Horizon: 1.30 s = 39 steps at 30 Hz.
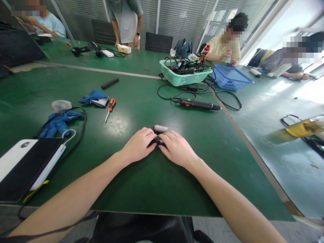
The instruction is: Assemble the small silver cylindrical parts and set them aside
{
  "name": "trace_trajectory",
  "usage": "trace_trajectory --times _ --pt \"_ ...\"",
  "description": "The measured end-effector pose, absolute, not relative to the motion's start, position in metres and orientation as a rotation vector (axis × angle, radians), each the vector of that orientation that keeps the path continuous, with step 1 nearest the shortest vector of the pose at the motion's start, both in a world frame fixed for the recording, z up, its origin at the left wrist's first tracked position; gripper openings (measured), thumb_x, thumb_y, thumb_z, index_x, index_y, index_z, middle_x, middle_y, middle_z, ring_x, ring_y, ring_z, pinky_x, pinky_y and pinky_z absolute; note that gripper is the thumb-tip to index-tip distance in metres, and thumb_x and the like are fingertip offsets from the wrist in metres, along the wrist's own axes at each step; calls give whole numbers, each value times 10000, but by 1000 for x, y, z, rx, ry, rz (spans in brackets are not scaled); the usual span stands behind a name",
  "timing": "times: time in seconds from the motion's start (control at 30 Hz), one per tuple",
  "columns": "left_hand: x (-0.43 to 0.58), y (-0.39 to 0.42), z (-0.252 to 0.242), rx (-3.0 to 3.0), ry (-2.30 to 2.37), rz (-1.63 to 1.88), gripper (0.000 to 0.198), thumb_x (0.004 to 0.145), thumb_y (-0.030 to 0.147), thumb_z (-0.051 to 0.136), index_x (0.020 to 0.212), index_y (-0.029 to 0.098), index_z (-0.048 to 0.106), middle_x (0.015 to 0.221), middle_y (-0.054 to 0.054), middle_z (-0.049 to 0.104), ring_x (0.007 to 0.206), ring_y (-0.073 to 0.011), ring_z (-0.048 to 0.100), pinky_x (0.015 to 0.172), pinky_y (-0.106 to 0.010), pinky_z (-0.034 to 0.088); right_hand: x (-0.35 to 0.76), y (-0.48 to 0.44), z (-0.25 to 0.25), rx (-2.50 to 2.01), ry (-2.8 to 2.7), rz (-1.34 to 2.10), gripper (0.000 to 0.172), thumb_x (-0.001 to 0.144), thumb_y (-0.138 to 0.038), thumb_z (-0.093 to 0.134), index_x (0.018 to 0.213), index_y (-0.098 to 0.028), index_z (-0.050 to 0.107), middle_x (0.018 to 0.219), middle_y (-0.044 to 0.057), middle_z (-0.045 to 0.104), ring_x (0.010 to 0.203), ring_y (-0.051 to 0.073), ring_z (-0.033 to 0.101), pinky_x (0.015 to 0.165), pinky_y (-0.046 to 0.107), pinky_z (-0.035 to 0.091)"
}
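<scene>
Head view: your two hands meet over the near part of the green table [149, 189], with forearms reaching in from either side.
Dark piece [159, 140]: small, black, held between your hands; whether it rests on the tabletop or is lifted slightly, I cannot tell.
Left hand [141, 144]: fingers curled over, thumb brought in from the near side, grasping the left part of the dark piece.
Right hand [177, 146]: mirrors the left, fingers over and thumb below, grasping the right part.
Silver cylinder [161, 128]: lies on its side on the table, just beyond your fingertips; contact with the right hand cannot be confirmed.
Handling, dark piece: judged light and stiff; your fingers cover most of it, so surface finish and fragility are undetermined.
Hold, dark piece: a thumb-and-finger pinch at each end appears sound; keep pressure even to limit twisting.
Handling, silver cylinder: looks metallic, so probably rigid, smooth and dense for its size, and liable to roll; take it across the middle of its barrel.
Surroundings: orange-handled screwdriver [110, 107] to your left; corded black power driver [198, 104] ahead to your right, before the loaded green basket [186, 80].
</scene>
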State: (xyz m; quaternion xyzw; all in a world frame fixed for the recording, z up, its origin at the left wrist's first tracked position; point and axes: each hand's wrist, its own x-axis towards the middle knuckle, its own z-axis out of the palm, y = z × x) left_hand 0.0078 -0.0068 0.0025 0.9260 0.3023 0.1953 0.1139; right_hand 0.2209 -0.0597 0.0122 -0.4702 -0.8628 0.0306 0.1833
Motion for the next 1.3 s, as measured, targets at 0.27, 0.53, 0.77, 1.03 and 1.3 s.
trace_trajectory --times 0.27,0.53,0.77,1.03,1.3 --pt "9 -6 0 2716 864 620 135 970 232 569 1064 182 651 1056 -72 626 1036 -240 573 944 -418 512 219 -62 11 -1343 -2390 93 194 995 -257 588 1162 -170 631 1189 145 689 1131 294 612 961 444 529" --pt "10 -7 1 2715 860 623 113 960 216 575 1033 183 655 1047 -70 630 1029 -238 569 937 -410 509 217 -61 10 -1389 -2400 47 140 983 -241 576 1081 -159 632 1103 132 694 1041 266 614 922 406 517" --pt "11 -6 2 2701 855 613 130 932 162 573 1033 171 653 1059 -73 635 1040 -236 570 948 -410 514 209 -62 9 -1424 -2311 58 121 952 -235 578 1044 -168 619 1056 116 686 1010 263 606 885 391 509" --pt "12 -5 1 2683 870 613 125 942 153 554 1024 183 643 1049 -71 641 1042 -242 575 951 -428 515 211 -59 6 -1419 -2328 65 116 974 -210 553 1056 -165 622 1056 106 681 1009 252 605 914 391 497" --pt "12 -4 2 2691 859 598 139 936 151 556 1039 190 641 1053 -72 644 1034 -245 574 946 -447 516 214 -58 4 -1429 -2307 57 133 973 -241 572 1043 -174 663 1057 109 665 991 248 595 886 395 502"
